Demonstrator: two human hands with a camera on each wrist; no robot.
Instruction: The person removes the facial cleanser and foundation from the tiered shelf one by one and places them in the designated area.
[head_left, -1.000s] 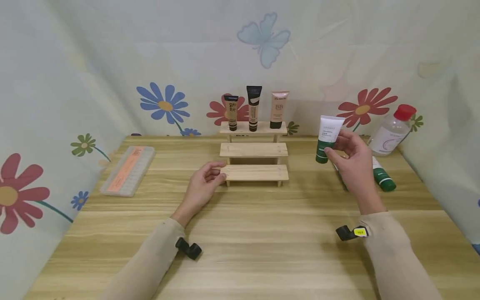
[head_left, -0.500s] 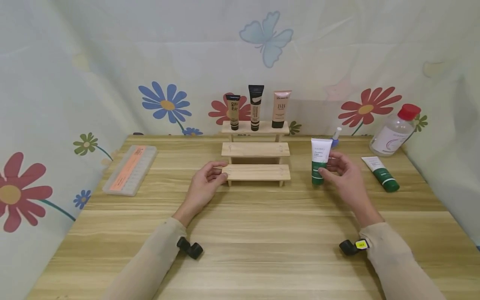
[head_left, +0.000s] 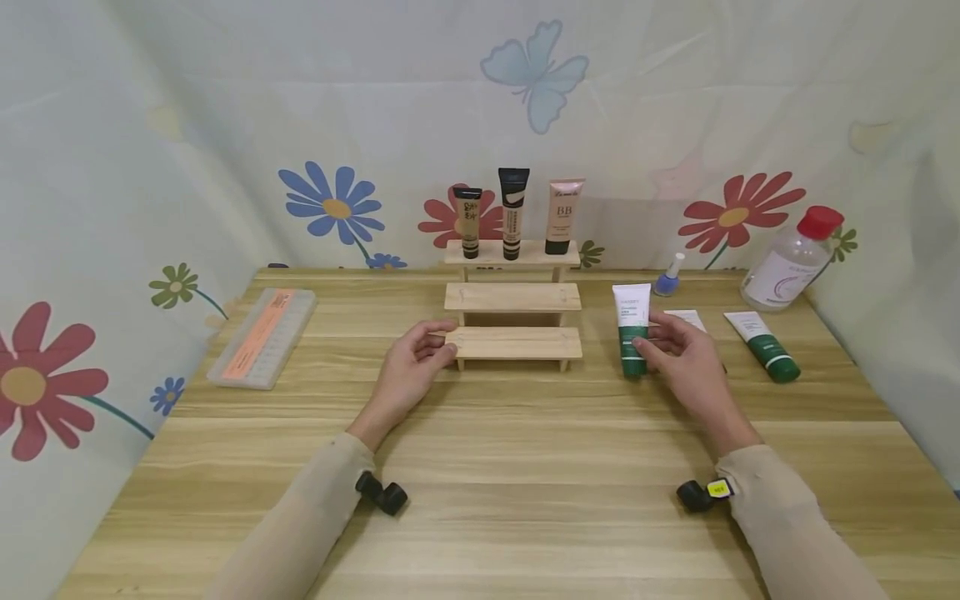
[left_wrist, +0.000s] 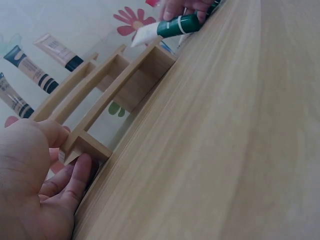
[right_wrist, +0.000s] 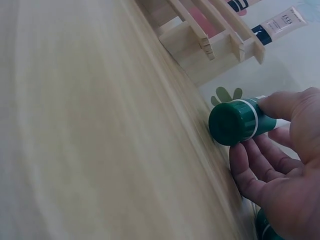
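Observation:
My right hand (head_left: pixel 692 371) pinches a white and green squeeze tube (head_left: pixel 632 329) between thumb and fingers, to the right of a three-tier wooden display stand (head_left: pixel 513 342). The tube stands nearly upright, cap down; its green cap (right_wrist: pixel 231 123) is low over the table in the right wrist view, and I cannot tell whether it touches. With thumb and fingers my left hand (head_left: pixel 405 367) grips the left end of the stand's lowest tier, as the left wrist view also shows. Along the top tier stand a small gold-and-black tube (head_left: pixel 469 223), a taller black-topped tube (head_left: pixel 512 215) and a pink BB cream tube (head_left: pixel 563 217).
Behind my right hand lies another white-ended tube (head_left: pixel 686 318), partly hidden. Farther right lie a white and green tube (head_left: pixel 762 346) and a clear red-capped bottle (head_left: pixel 782 271). A small blue nail polish bottle (head_left: pixel 667 279) stands at the back. A clear flat case (head_left: pixel 262 338) lies left.
My right hand has carried the squeeze tube left and down towards the table, uncovering the nail polish bottle and the tubes behind. My left hand stays on the stand.

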